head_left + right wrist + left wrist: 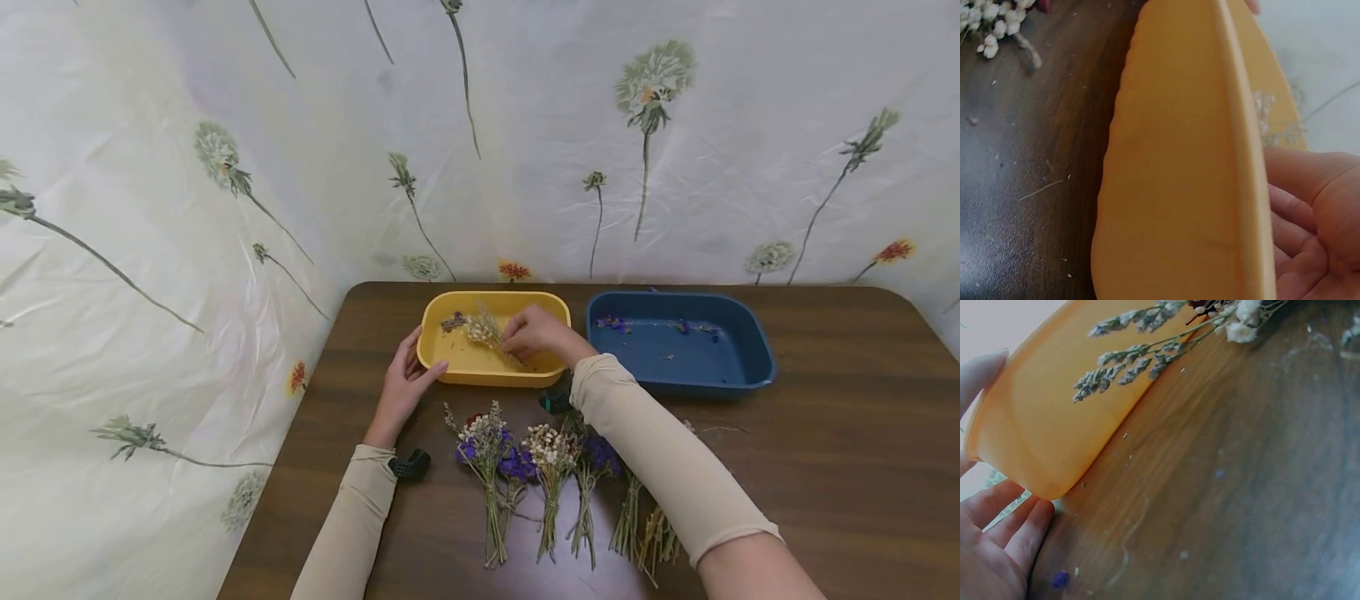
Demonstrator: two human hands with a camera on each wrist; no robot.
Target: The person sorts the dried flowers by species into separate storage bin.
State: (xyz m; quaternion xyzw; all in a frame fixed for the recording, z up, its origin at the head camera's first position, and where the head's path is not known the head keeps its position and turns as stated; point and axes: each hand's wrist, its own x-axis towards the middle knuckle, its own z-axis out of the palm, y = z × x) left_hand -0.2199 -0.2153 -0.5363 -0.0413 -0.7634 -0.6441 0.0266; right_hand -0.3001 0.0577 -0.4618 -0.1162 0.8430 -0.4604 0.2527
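Observation:
My left hand grips the left end of a yellow plastic tub, thumb at the front rim and fingers around the outside corner. In the left wrist view, the fingertips touch the tub's lower corner. My right hand reaches over the front rim and pinches a small bunch of pale dried flowers inside the tub. The front wall hides part of that hand in the right wrist view. Dark purple flower bits lie at the tub's back left.
A blue tub with scattered purple petals stands to the right. Several tied dried-flower bunches lie in a row in front, partly under my right forearm. Loose stems and crumbs dot the brown wooden table. A floral curtain hangs behind.

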